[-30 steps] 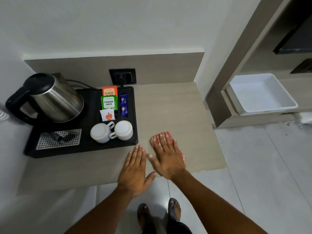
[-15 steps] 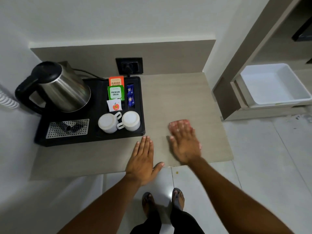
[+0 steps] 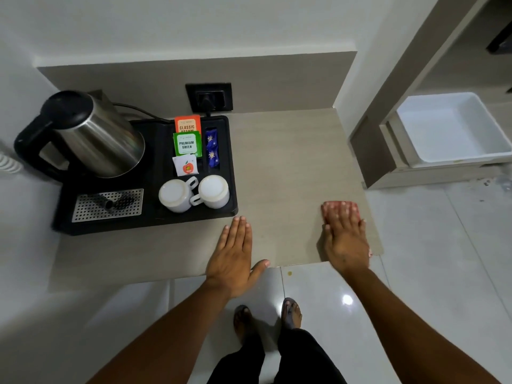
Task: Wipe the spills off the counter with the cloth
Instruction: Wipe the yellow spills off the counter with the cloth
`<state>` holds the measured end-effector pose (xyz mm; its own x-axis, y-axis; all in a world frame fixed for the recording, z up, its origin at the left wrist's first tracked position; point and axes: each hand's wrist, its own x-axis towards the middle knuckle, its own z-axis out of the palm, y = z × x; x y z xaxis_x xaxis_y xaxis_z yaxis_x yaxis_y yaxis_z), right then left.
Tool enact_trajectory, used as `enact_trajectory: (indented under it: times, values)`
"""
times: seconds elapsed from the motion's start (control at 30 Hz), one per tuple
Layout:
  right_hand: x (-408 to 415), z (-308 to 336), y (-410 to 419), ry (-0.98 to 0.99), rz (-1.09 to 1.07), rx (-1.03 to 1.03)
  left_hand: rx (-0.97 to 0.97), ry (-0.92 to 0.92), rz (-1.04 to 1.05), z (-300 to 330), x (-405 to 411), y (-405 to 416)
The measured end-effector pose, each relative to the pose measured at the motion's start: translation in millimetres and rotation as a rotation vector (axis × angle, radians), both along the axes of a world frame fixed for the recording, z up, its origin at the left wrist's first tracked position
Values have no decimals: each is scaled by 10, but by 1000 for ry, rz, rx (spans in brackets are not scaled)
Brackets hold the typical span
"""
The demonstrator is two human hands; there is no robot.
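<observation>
- The right hand (image 3: 345,239) lies flat, palm down and fingers spread, pressing a red-and-white cloth (image 3: 339,205) onto the worktop (image 3: 288,162); it does not grip the cloth.
- The cloth sits near the right, near corner of the worktop; only its far edge, past the fingertips, and a small bit at the right of the hand show.
- The left hand (image 3: 234,252) rests flat and empty on the near edge of the worktop, fingers together, thumb out over the edge, well apart from the right hand.
- A black tray (image 3: 232,162) stands on the left part of the worktop, just beyond the left fingertips.
- On the tray: a steel kettle (image 3: 94,134) at far left, a perforated metal grate (image 3: 108,205) near it, two white cups (image 3: 194,192) upside down and side by side, tea sachets (image 3: 187,144) and blue packets (image 3: 212,151) behind them.
- A black wall socket (image 3: 209,97) with a plug in it sits behind the tray.
- A white tub (image 3: 451,126) rests on a low shelf to the far right.
- No spill can be made out on the worktop; a small yellowish spot (image 3: 289,273) marks the floor tile below its edge.
- The person's feet (image 3: 267,314) stand on the glossy floor.
</observation>
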<state>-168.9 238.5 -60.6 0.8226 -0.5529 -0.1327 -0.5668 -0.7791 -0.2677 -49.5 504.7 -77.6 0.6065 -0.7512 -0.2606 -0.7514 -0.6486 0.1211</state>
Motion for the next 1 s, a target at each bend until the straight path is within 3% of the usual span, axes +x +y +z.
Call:
enact_trajectory:
  times: [0.2, 0.3, 0.37, 0.5, 0.6, 1.0]
  values:
    - [312, -22, 1041, -14, 451, 18, 10, 18, -97, 8, 71, 71]
    - [69, -71, 1076, -40, 596, 14, 9, 12, -116, 25, 94, 107]
    - [-108, -61, 797, -45, 532, 11, 6, 3, -118, 36, 88, 108]
    - [-268, 40, -35, -10, 121, 41, -20, -2, -93, 41, 77, 93]
    - [-117, 47, -350, 5, -7, 39, -8, -1, -89, 37, 71, 51]
    - [1556, -21, -1072, -56, -28, -25, -114, 22, -29, -20, 235, -491]
